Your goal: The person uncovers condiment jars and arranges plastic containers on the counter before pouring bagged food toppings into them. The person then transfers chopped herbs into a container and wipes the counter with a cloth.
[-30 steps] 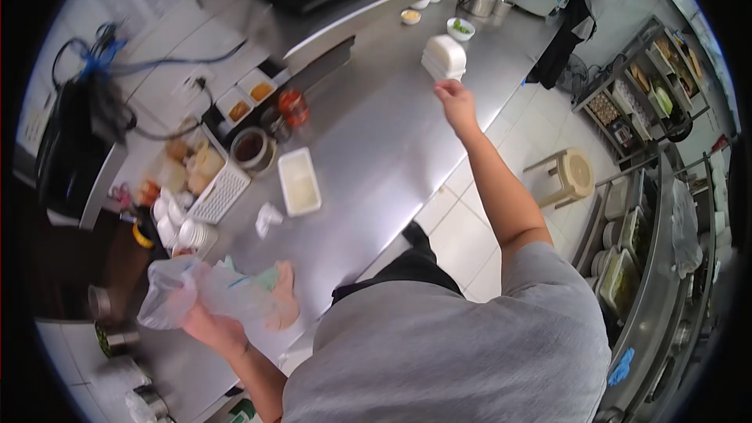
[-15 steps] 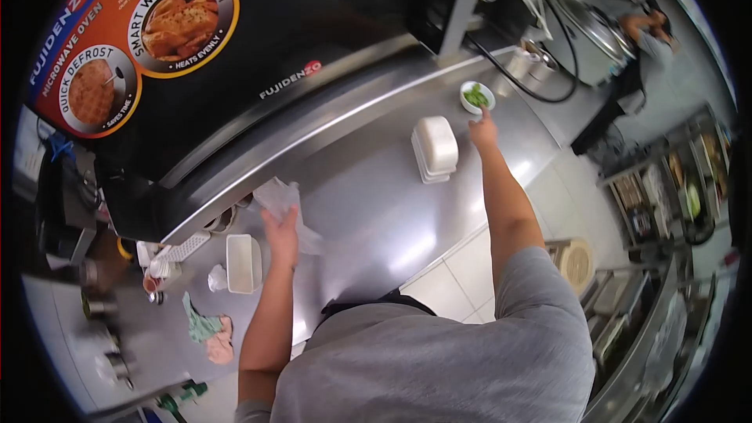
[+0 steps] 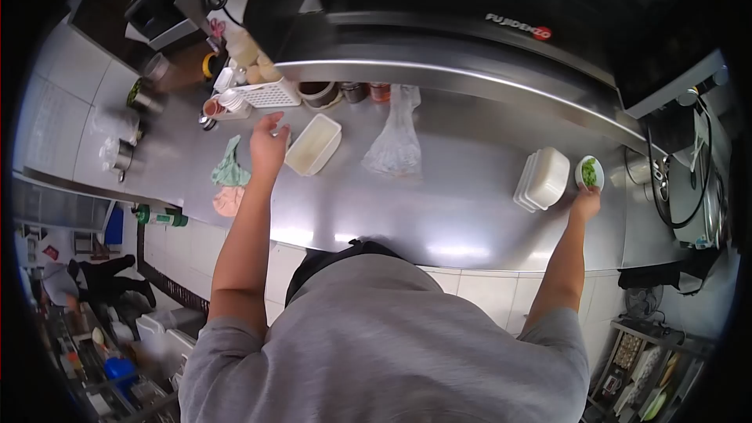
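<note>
My right hand (image 3: 586,202) grips the near rim of a small white bowl (image 3: 599,168) with chopped green leaves (image 3: 589,173) in it, at the counter's right. Just left of that bowl stands a stack of white plastic containers (image 3: 546,178), upside down. My left hand (image 3: 269,141) hovers at the left, fingers curved and apart, beside an open white rectangular container (image 3: 314,146). A small pale bit shows between its thumb and fingers; the hand hides most of it. A clear plastic bag (image 3: 397,141) lies on the counter between my hands.
A steel counter (image 3: 462,180) runs under a black microwave (image 3: 470,39). A white basket (image 3: 272,94), jars (image 3: 354,92) and cups stand at the back left. Green and pink cloths (image 3: 229,200) lie near my left forearm. A cable (image 3: 666,215) hangs at the right.
My left hand has let go of the clear plastic bag and moved left to the open container. My right hand has closed on the bowl's rim. The view has turned toward the left.
</note>
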### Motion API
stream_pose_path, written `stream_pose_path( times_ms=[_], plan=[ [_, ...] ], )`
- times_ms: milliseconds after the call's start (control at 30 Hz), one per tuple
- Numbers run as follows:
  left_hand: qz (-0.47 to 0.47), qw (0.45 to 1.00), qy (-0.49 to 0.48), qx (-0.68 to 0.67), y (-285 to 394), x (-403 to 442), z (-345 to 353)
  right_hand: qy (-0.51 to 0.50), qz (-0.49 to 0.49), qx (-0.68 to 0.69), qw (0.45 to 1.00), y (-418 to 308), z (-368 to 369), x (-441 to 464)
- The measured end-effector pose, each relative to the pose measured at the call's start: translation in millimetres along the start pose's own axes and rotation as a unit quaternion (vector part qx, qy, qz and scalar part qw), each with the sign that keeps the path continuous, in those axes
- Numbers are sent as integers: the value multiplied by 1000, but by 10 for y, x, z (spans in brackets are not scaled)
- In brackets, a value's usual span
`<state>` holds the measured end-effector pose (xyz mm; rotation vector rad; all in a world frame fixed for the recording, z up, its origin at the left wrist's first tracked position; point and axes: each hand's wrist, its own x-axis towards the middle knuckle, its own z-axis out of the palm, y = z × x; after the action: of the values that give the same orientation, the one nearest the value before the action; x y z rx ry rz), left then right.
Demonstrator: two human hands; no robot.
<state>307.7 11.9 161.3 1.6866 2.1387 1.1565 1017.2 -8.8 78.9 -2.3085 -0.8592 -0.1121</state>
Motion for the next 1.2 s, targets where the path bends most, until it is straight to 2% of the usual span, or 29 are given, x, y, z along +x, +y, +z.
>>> stream_pose_path(
  times_ms=[100,200,300,433,500,567,633,700,767,867,967,1067,1200],
  plan=[
    [-56,994,-83,44,-290,-44,34,6,-1,47,999,137,-85,-291],
    [-13,986,-145,80,-459,-102,148,25,-17,39,999,190,-279,-692],
    [-19,984,-165,60,-499,-85,211,48,-25,12,998,231,-480,-1171],
    [-22,991,-127,-46,-701,29,198,46,20,-48,998,91,-733,-1867],
    [-3,990,-110,-83,-758,85,-54,52,24,-3,998,-32,-808,-2243],
    [58,993,-96,-33,-999,185,-260,50,20,26,998,-383,-947,-2629],
    [70,992,-105,-30,-1349,287,-436,45,4,82,996,-576,-954,-2954],
    [146,986,-72,34,-1732,338,-556,25,-21,102,994,-646,-863,-3246],
    [108,990,-68,63,-2055,328,-612,0,-21,79,997,-1138,-926,-3584],
    [112,990,-87,6,-2310,278,-630,-24,-61,136,989,-1386,-666,-3983],
    [98,984,-146,-14,-2141,170,-702,-69,-94,139,983,-1783,-486,-4287],
    [-2,976,-188,-108,-1740,28,-776,-124,-108,124,979,-2083,-338,-4467],
    [16,970,-209,-120,-1538,-25,-822,-212,-111,114,964,-2281,-212,-4494]
  ],
)
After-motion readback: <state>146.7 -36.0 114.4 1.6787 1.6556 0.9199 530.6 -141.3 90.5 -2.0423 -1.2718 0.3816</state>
